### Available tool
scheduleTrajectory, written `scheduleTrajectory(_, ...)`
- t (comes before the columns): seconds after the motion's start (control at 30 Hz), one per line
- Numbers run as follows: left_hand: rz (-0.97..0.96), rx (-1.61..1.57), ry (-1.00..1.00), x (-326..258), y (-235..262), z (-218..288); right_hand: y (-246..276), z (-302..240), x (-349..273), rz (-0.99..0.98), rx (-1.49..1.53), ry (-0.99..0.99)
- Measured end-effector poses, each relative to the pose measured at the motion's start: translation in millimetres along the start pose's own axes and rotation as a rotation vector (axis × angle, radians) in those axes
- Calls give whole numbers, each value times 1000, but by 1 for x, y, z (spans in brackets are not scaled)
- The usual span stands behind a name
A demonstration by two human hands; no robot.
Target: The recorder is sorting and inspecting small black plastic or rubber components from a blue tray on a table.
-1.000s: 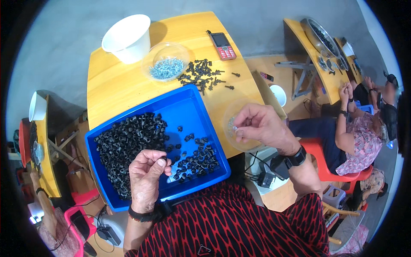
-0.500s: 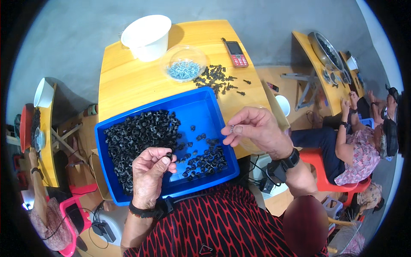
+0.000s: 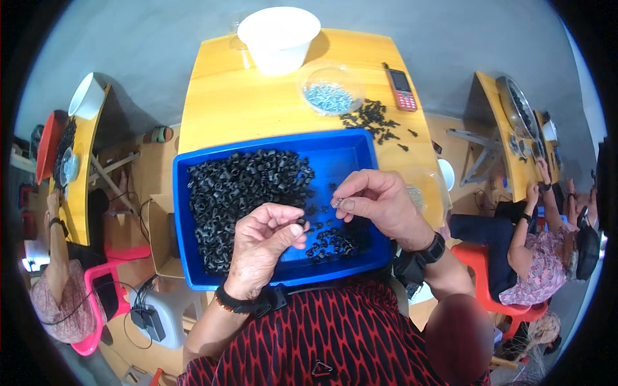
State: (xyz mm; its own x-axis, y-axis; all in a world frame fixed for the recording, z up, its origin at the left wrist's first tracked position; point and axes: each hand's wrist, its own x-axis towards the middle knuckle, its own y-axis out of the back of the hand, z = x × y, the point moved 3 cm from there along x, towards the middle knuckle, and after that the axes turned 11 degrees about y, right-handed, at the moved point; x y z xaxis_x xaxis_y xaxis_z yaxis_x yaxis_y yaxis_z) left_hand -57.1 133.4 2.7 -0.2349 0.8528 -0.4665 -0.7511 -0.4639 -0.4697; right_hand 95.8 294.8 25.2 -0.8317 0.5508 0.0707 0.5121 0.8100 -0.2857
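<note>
A blue tray [image 3: 351,149] lies at the near edge of a yellow table [image 3: 238,103], with a heap of small black plastic parts [image 3: 238,186] in its left half and a smaller scatter [image 3: 335,241] at its front. My left hand [image 3: 264,248] hovers over the tray's front, pinching one small black part between thumb and fingers. My right hand [image 3: 380,206] is just to its right, holding a small silver screw at the fingertips, pointed toward the left hand.
A clear bowl of screws [image 3: 329,96], a white bowl [image 3: 278,35], a red phone [image 3: 402,90] and a loose pile of black parts [image 3: 376,122] sit farther back. Another clear dish [image 3: 425,193] is by my right wrist. Other people sit at tables left and right.
My right hand has come from the clear dish at the right to over the tray, close to my left hand. The head view has shifted, so the table sits more centrally.
</note>
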Motion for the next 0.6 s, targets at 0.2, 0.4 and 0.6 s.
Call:
scheduleTrajectory(0.2,-19,-19,-19,-3,4,0,-35,6,13,-73,-213,61)
scheduleTrajectory(0.4,-1,-42,-31,-1,8,0,-42,8,15,-79,-346,159)
scheduleTrajectory(0.6,28,-45,-47,-1,8,0,-49,5,17,-91,-508,306)
